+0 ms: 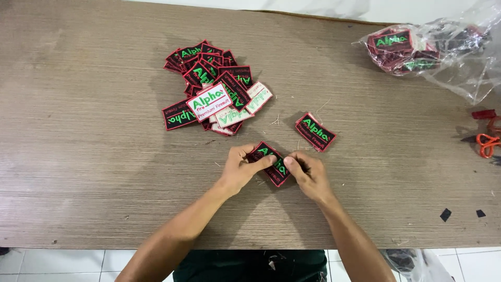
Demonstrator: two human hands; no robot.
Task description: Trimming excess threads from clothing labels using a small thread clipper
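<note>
1 patch (269,163) is pinched between the left hand (241,169) and right hand (308,175), just below the pile (214,94). Its embroidery could be frayed if threads are tugged hard.

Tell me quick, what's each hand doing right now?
Left hand: closed on one end of the black embroidered patch.
Right hand: closed on the same patch's other end.

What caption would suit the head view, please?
Both hands, left hand and right hand, hold a black embroidered patch beside a patch pile.
</note>
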